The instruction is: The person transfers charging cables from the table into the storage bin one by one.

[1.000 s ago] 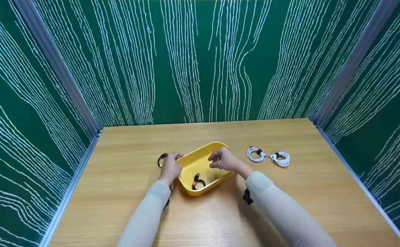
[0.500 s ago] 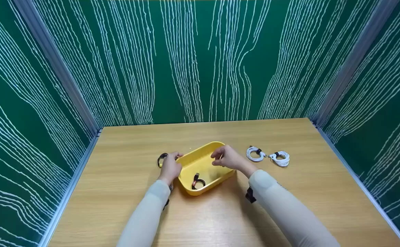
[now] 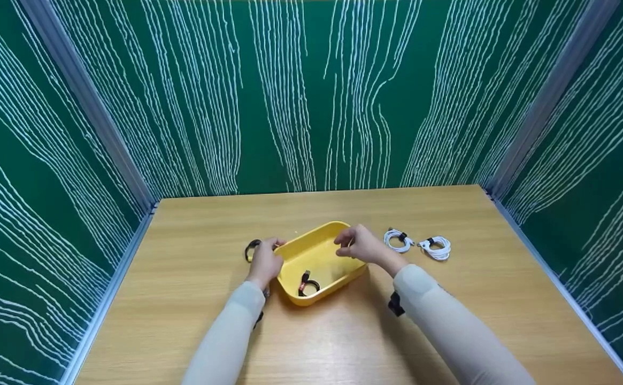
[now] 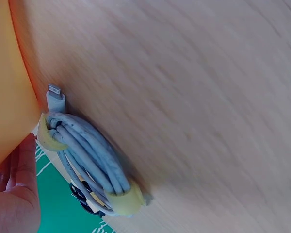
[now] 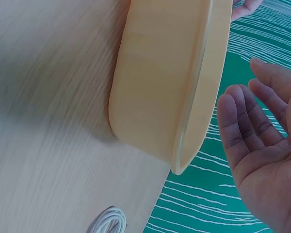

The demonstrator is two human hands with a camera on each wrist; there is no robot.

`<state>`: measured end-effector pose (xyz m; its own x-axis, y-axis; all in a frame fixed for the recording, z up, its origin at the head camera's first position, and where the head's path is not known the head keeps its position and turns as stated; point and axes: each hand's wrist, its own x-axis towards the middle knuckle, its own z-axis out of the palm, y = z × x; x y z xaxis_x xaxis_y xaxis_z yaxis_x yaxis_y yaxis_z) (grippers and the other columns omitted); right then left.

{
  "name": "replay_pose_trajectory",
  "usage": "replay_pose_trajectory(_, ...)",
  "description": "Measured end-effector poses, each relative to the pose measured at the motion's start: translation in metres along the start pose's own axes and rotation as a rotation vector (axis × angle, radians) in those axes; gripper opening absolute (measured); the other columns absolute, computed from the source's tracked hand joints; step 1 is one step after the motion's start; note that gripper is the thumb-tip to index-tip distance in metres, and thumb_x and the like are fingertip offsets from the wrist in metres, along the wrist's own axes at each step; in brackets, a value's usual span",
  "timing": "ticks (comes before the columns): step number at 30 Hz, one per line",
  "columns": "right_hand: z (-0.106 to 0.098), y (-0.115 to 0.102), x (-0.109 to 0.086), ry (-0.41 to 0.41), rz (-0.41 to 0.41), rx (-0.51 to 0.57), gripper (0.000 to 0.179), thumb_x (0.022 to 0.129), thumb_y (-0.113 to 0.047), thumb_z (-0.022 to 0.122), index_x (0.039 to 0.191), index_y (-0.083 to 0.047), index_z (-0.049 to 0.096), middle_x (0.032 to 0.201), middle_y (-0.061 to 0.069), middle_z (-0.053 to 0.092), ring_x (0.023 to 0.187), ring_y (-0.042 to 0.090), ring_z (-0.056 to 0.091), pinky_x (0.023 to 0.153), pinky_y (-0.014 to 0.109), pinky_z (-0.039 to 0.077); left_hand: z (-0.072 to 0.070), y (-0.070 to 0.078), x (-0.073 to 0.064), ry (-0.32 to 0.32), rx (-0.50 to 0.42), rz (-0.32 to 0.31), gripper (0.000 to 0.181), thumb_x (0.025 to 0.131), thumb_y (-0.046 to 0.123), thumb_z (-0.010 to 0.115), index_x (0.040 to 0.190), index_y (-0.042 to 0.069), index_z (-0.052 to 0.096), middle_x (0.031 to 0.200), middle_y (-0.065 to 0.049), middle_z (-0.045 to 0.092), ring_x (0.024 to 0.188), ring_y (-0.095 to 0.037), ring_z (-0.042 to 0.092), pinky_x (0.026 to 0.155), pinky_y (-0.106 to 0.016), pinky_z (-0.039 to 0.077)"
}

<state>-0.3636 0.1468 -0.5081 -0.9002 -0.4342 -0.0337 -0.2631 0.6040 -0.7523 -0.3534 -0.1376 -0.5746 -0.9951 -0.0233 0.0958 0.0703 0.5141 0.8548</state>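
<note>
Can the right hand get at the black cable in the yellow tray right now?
Probably yes: the right hand looks empty, its fingers relaxed by the open top of the yellow tray, and nothing lies over the black cable. The left hand is at the tray's left side, apparently not blocking the way.

The tray (image 3: 311, 256) looks like smooth, satiny plastic. Under it, the worktop (image 3: 193, 251) shows faintly glossy wood grain; beside it, a matt, rubbery-looking cable (image 4: 89, 150) has a metal-tipped plug (image 4: 55, 97).
</note>
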Motion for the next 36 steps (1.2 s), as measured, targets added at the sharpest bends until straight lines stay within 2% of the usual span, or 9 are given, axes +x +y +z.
replay_pose_trajectory(6,-0.003,0.0,-0.002,0.003,0.022,0.001,0.018,0.097,-0.007,0.079,0.115,-0.002,0.079,0.098,0.009,0.077,0.078,0.016,0.065,0.07,0.028,0.058,-0.001,0.001,0.0,-0.007,-0.008,-0.014,0.051,0.081,-0.02,0.052,0.122,0.0,0.075,0.119,-0.021,0.075,0.109,-0.032,0.072,0.096,-0.042,0.062)
replay_pose_trajectory(12,-0.007,0.0,-0.005,0.023,-0.007,-0.012,0.018,0.096,-0.006,0.08,0.114,0.0,0.08,0.095,0.01,0.078,0.074,0.013,0.063,0.066,0.026,0.055,-0.002,0.001,-0.002,0.013,0.036,0.051,0.05,0.079,-0.018,0.052,0.12,-0.002,0.076,0.113,-0.021,0.077,0.105,-0.032,0.072,0.094,-0.045,0.061)
replay_pose_trajectory(15,-0.009,0.0,-0.006,0.037,-0.011,-0.015,0.018,0.095,-0.006,0.081,0.112,0.0,0.08,0.094,0.01,0.078,0.075,0.014,0.063,0.066,0.026,0.055,-0.002,0.001,-0.002,0.013,0.043,0.062,0.05,0.078,-0.018,0.052,0.119,-0.002,0.076,0.112,-0.02,0.077,0.105,-0.032,0.072,0.094,-0.045,0.06)
replay_pose_trajectory(25,-0.013,0.006,-0.01,0.078,-0.009,-0.02,0.02,0.095,-0.007,0.081,0.113,0.0,0.08,0.097,0.011,0.077,0.083,0.018,0.064,0.069,0.025,0.054,-0.001,0.0,-0.001,0.024,0.045,0.061,0.047,0.079,-0.018,0.052,0.116,-0.001,0.077,0.111,-0.02,0.077,0.104,-0.031,0.072,0.093,-0.044,0.061)
replay_pose_trajectory(36,-0.018,0.008,-0.015,0.093,0.019,-0.008,0.025,0.097,-0.008,0.079,0.121,0.0,0.079,0.103,0.013,0.076,0.092,0.026,0.064,0.072,0.027,0.055,-0.002,0.003,-0.001,0.006,0.002,0.025,0.048,0.08,-0.02,0.052,0.116,0.0,0.077,0.113,-0.021,0.076,0.103,-0.03,0.071,0.092,-0.042,0.062)
